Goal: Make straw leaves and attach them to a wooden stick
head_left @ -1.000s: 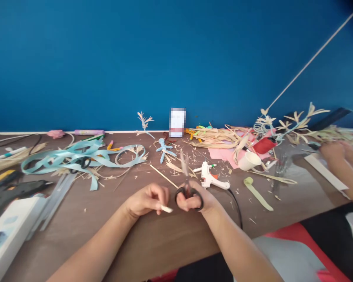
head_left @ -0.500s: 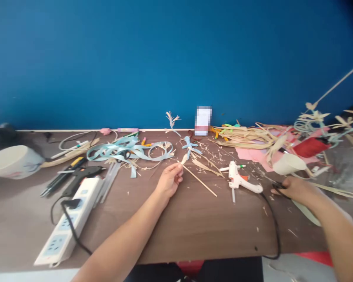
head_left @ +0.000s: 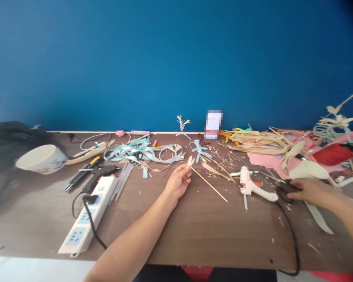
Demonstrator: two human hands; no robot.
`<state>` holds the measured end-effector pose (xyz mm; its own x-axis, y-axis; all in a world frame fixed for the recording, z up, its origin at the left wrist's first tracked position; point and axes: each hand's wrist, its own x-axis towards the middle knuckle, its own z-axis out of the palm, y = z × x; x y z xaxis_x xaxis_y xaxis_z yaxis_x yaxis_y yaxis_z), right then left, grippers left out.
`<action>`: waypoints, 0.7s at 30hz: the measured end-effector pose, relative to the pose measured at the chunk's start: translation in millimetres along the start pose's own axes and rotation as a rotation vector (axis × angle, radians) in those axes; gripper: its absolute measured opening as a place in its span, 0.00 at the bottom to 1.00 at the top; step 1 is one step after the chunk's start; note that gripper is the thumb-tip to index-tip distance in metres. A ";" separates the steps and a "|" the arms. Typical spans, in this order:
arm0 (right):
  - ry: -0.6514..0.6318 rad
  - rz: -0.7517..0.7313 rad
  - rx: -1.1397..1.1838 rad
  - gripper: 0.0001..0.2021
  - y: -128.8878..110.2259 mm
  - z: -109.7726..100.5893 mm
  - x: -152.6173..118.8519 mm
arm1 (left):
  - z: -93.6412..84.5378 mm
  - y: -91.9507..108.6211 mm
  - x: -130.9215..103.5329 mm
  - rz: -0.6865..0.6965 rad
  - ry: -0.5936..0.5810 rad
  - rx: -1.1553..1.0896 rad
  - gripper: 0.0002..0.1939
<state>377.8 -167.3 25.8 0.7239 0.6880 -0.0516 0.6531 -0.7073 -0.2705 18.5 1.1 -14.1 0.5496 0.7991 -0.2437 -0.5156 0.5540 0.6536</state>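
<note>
My left hand is closed in a pinch round a thin pale stick, just below the small pale petals at its upper end. The stick slants down to the right, over the table. At the right, my right hand has its fingers closed at the black handles of a pair of scissors, whose blades point left. Part of the handles is hidden by the fingers. Between the hands lies a white glue gun. A blue twisted figure-like piece lies just beyond my left hand.
To the left are a power strip, a black glue gun, a white bowl and light blue ribbon. Dried husk strips, a red spool and a white cup crowd the right. A black cord trails off the front edge.
My view has turned slightly left, so everything sits further right in the picture. Both hands stay in nearly the same places, the left with the stick and the right at the scissors.
</note>
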 end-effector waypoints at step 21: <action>-0.128 -0.557 -0.144 0.04 -220.3 81.3 -95.7 | -8.7 1.1 4.1 0.041 -0.041 -0.136 0.13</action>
<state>146.6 -64.1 12.2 0.2368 0.9699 -0.0568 0.9572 -0.2430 -0.1576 14.4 7.0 -20.6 0.5510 0.8132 -0.1873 -0.6211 0.5496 0.5587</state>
